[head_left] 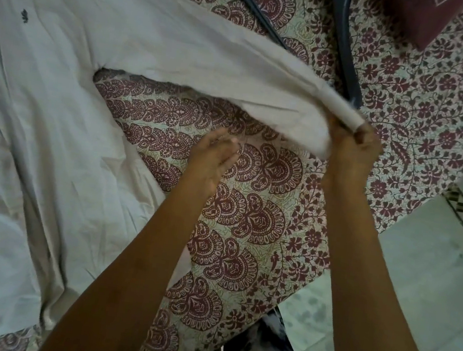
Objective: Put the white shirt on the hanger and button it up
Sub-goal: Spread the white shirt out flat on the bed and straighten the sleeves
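Right hand [353, 148] grips the white shirt [43, 97] by its cuff end; left hand [210, 162] loose and empty beside it; hanger [349, 52] just beyond the right hand, long axis running away.

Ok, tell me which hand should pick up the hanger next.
Probably the left hand: it is open and holds nothing, while the right hand grips the shirt sleeve. The hanger lies nearer the right, though.

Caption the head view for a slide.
Right hand grips the white shirt by its sleeve end over a patterned bedsheet; left hand open beside, hanger beyond.
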Demonstrator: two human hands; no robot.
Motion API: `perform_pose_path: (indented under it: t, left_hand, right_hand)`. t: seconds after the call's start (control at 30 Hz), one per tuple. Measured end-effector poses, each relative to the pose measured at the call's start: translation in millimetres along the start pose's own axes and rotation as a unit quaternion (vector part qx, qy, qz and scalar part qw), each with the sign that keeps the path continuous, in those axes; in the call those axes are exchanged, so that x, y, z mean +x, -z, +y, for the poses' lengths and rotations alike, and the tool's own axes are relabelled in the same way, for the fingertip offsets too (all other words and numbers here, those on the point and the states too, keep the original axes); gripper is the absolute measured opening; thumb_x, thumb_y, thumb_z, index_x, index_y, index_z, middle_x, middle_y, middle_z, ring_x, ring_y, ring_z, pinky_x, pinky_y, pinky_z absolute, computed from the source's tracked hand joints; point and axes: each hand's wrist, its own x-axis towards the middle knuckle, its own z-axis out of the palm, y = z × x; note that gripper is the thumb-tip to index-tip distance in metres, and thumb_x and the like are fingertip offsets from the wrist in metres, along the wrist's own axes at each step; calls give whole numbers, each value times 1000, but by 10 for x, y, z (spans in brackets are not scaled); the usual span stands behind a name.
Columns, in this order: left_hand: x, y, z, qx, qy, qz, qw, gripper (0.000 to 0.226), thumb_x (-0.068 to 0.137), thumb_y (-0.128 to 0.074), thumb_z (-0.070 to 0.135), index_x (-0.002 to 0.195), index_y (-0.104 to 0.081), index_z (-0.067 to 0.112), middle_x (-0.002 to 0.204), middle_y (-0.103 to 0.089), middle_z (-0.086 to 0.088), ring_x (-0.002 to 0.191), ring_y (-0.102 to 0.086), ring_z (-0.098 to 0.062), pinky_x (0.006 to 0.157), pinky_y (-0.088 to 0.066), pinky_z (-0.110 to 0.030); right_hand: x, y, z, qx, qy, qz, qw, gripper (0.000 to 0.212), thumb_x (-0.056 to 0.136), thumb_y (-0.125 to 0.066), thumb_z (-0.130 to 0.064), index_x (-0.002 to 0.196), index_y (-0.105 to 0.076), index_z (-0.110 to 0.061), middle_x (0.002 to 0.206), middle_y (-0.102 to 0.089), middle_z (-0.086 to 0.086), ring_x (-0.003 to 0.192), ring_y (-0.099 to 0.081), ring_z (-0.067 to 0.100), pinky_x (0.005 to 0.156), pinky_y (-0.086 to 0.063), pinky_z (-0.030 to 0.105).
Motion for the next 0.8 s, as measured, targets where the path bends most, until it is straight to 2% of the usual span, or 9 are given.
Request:
perform_pose_path:
  t: [0.1, 0.23, 0.3, 0.4, 0.47, 0.53, 0.63, 0.73, 0.8]
  left_hand:
    - [105, 252, 117, 16, -26, 41, 999, 39, 87, -58, 0, 124, -51, 7, 116, -61, -11, 99, -62, -17, 91, -51, -29]
    - [168, 435, 196, 60, -62, 64, 994, 38, 86, -58, 0, 123, -50, 6, 93, -61, -2, 77, -57, -11, 71, -49, -22]
    - [217, 497, 251, 81, -87, 99, 988, 35, 85, -58, -2, 119, -53, 6, 88, -60, -1, 70, -54, -10, 60, -48, -17]
    - [281, 614, 346, 140, -150, 140, 969, 25, 83, -58, -2, 106, -57, 8, 85, -61, 0, 78, -57, -13, 67, -48, -22]
    - [294, 745, 457, 183, -186, 158, 953, 22, 83, -58, -1, 99, -59, 13, 89, -64, 1, 83, -60, -14, 76, -52, -31]
    - [309, 903, 585, 261, -220, 196, 919, 20, 82, -56, 0, 96, -62, 14, 93, -67, 1, 85, -63, -17, 82, -53, -38]
    - [309, 1204, 803, 355, -279, 264, 852, 24, 81, -51, 3, 95, -65, 18, 98, -70, -3, 88, -65, -23, 84, -54, -37]
    - [347, 1527, 975, 427, -320, 303, 790, 32, 81, -60, 7, 112, -61, 14, 117, -62, -9, 109, -56, -26, 94, -39, -25]
    - [427, 1752, 1069, 495, -311, 294, 756, 46, 83, -64, 18, 127, -52, 14, 133, -52, -10, 125, -46, -28, 103, -35, -35]
  right_hand:
    - [278, 20, -109, -20, 69, 17, 997, 18, 82, -63, -3, 93, -65, -17, 93, -66, -2, 90, -61, 12, 78, -54, 22]
    - [648, 35, 58, -162, 12, 93, 982, 31, 86, -58, -3, 116, -56, -4, 110, -61, 8, 93, -59, 17, 77, -50, 16]
    - [685, -25, 144, -217, 43, 119, 968, 32, 89, -51, -3, 121, -52, -4, 110, -60, 8, 98, -58, 21, 72, -47, 9]
    - [522, -150, 290, -321, 171, 138, 921, 47, 87, -53, -12, 131, -43, -4, 127, -50, 14, 119, -48, 28, 93, -39, 26]
    - [345, -309, 398, -344, 228, 156, 897, 51, 84, -53, -16, 132, -42, -4, 132, -45, 19, 123, -42, 31, 99, -33, 33]
    - [170, -531, 483, -342, 263, 111, 895, 45, 85, -53, -15, 127, -46, -4, 129, -48, 19, 121, -44, 33, 98, -31, 35]
    - [0, -921, 624, -376, 318, -34, 870, 40, 82, -52, -9, 122, -52, -4, 122, -55, 17, 114, -49, 35, 95, -36, 39]
    - [-73, -1304, 743, -453, 368, -179, 792, 49, 77, -50, -10, 125, -51, -4, 126, -55, 19, 117, -50, 36, 98, -41, 46]
    - [-69, -1546, 822, -527, 388, -242, 716, 54, 76, -43, -14, 129, -49, -6, 133, -51, 20, 122, -48, 37, 101, -39, 49]
